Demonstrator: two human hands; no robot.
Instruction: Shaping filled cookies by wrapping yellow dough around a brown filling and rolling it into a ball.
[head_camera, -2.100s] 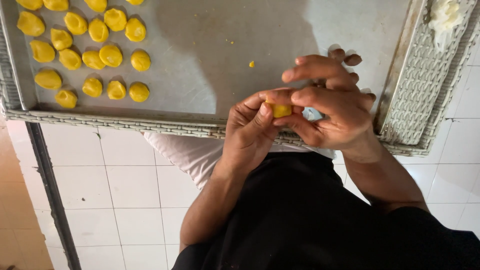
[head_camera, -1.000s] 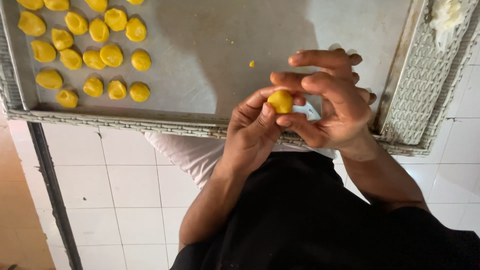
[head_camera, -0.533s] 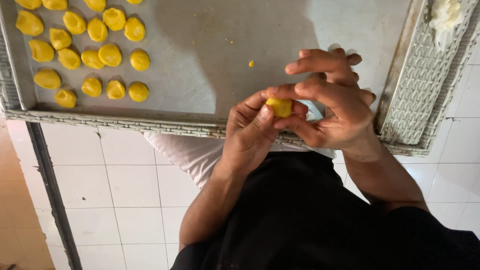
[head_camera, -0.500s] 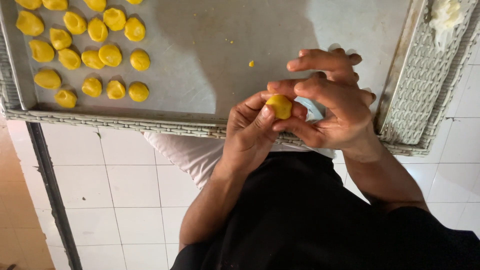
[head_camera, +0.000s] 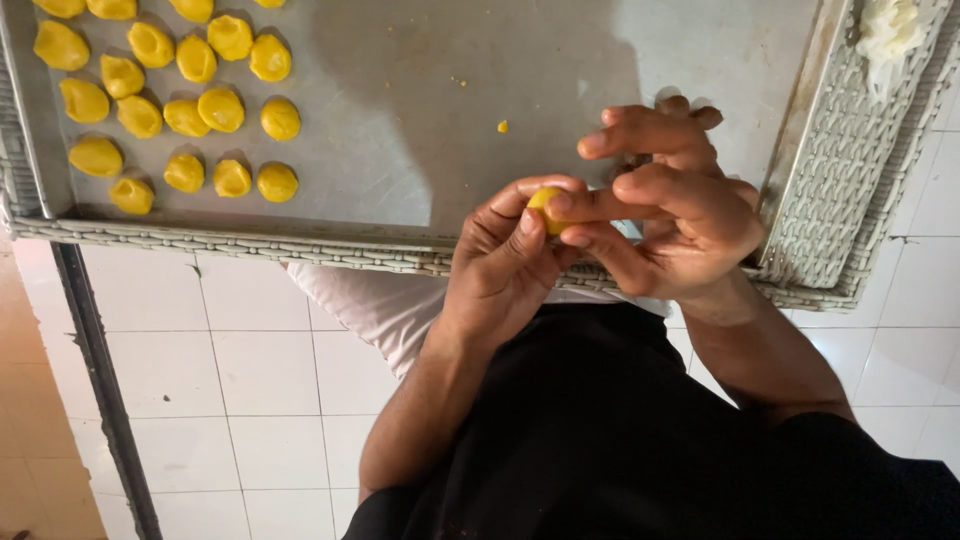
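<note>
A small yellow dough piece (head_camera: 545, 206) is pinched between the fingertips of both hands above the near edge of a grey metal tray (head_camera: 420, 110). My left hand (head_camera: 505, 265) cups it from below and the left. My right hand (head_camera: 670, 205) presses on it with thumb and forefinger, its other fingers spread. Several shaped yellow dough pieces (head_camera: 200, 105) lie in rows at the tray's far left.
The tray rests on a woven wicker surface (head_camera: 850, 170). A white clump (head_camera: 885, 30) lies at the top right of the wicker. A yellow crumb (head_camera: 502, 126) sits on the tray. White floor tiles (head_camera: 250, 370) and a pale cloth (head_camera: 370, 305) lie below.
The dough piece has been turned and pressed between the fingertips; both hands stay in the same place over the tray's near edge.
</note>
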